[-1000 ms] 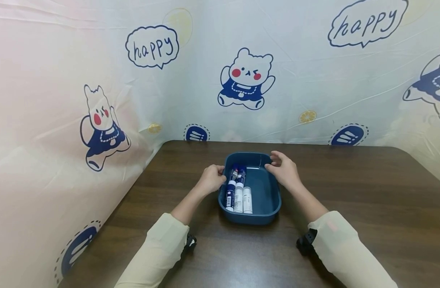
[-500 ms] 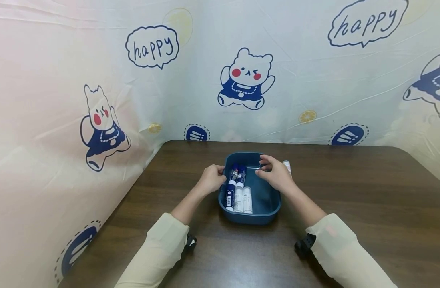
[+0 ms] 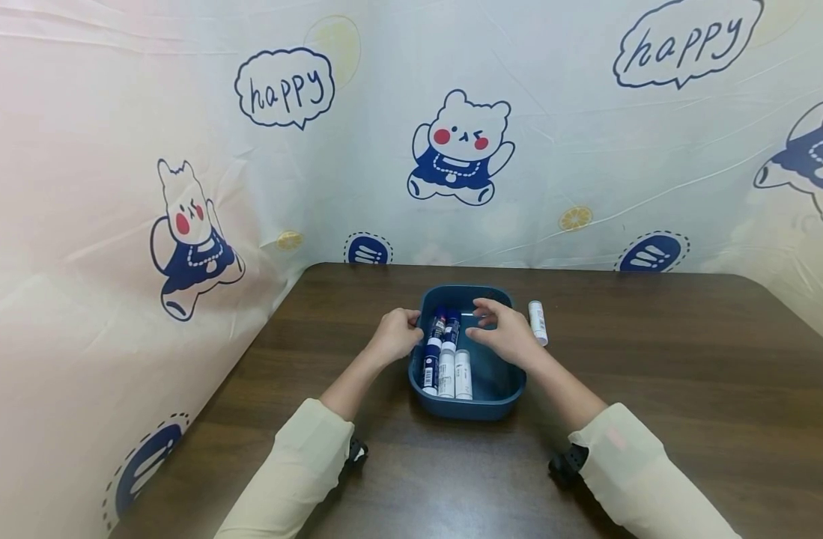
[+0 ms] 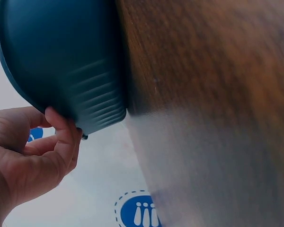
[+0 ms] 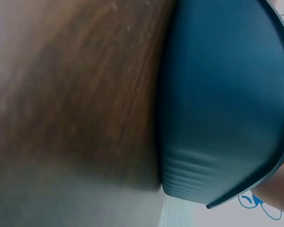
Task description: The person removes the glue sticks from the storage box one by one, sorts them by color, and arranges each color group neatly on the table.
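A dark blue plastic bin stands on the table, its left side holding several tubes, some white, some blue and white. At the left rim my left hand grips the wall. The left wrist view shows the fingers of that hand curled against the bin's outside. Over the bin's right half hangs my right hand, thumb and fingers apart with nothing between them. In the right wrist view the bin's side hides most of that hand. Outside the bin, a white tube lies just beyond the right hand.
The brown wooden table extends to both sides of the bin. A pale printed curtain rises behind the table's far edge and along its left side. Dark wrist devices sit below the cream sleeves.
My right hand has moved left and slightly nearer, from the right rim to over the bin. The white tube outside has come into sight. The left hand has kept its place.
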`<state>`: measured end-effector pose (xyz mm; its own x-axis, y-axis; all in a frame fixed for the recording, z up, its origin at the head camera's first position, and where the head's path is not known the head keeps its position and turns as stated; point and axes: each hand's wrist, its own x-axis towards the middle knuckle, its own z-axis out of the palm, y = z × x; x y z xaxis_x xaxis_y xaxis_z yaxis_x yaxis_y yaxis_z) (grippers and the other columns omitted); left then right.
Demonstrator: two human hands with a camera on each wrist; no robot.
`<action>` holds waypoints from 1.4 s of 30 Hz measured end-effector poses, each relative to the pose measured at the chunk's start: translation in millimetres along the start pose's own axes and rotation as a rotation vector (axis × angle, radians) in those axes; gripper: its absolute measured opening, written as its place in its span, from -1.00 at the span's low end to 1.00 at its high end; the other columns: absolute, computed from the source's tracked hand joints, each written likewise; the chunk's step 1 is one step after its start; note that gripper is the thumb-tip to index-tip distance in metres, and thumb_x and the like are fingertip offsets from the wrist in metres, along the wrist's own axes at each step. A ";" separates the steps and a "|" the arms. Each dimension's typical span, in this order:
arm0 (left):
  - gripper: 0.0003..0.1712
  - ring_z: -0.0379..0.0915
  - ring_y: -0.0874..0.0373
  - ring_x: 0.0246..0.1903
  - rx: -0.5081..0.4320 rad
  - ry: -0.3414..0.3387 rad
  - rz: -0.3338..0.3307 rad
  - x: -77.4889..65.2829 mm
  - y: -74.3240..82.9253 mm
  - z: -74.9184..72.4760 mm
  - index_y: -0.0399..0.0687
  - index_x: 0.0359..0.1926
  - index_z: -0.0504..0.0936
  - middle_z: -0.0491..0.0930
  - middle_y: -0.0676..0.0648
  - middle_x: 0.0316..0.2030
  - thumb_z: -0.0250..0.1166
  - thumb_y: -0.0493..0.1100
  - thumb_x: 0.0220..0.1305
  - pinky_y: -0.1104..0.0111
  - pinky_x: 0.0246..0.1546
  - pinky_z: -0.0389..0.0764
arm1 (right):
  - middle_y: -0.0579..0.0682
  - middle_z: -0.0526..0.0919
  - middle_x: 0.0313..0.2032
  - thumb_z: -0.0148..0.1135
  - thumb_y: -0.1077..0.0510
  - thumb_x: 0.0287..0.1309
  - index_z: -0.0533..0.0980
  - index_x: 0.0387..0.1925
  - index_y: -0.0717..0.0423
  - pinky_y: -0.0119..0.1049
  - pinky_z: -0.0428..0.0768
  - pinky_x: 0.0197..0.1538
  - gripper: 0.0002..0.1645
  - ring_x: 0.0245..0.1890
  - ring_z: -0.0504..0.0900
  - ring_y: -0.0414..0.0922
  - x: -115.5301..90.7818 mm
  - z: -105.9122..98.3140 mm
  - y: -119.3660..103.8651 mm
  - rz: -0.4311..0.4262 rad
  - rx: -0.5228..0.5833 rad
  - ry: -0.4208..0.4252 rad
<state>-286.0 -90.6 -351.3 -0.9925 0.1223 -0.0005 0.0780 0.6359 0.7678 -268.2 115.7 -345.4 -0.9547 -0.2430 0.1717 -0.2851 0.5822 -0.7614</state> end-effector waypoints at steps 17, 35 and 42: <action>-0.50 0.50 0.09 -0.38 0.006 -0.004 0.006 0.0 0.6 -0.7 -0.34 0.22 0.35 0.54 -0.21 -0.17 0.08 -0.35 0.25 0.41 -0.51 0.56 | 0.21 0.50 0.03 0.27 0.19 0.08 0.28 0.24 0.27 -0.08 0.53 -0.07 -0.31 -0.01 0.50 0.08 -6.2 10.9 -9.9 -0.015 -0.044 -0.073; -0.50 0.50 0.10 -0.36 0.007 0.005 0.014 0.5 -0.4 0.3 -0.35 0.22 0.35 0.55 -0.21 -0.15 0.09 -0.36 0.24 0.41 -0.52 0.56 | 0.16 0.55 -0.04 0.29 0.16 0.06 0.36 0.18 0.29 -0.14 0.56 -0.09 -0.36 -0.07 0.54 0.02 -5.7 17.5 -6.6 0.037 -0.130 -0.245; -0.50 0.50 0.10 -0.36 0.015 0.007 0.018 0.7 -1.3 0.3 -0.35 0.21 0.36 0.54 -0.21 -0.14 0.09 -0.36 0.23 0.42 -0.53 0.55 | 0.16 0.56 -0.08 0.33 0.17 0.01 0.35 0.17 0.33 -0.18 0.56 -0.14 -0.32 -0.17 0.56 -0.03 -7.5 19.8 -10.7 0.050 -0.205 -0.267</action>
<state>-286.8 -91.1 -352.5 -0.9915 0.1288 0.0180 0.0975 0.6448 0.7581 -256.3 96.0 -351.0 -0.9198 -0.3887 -0.0534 -0.2750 0.7357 -0.6189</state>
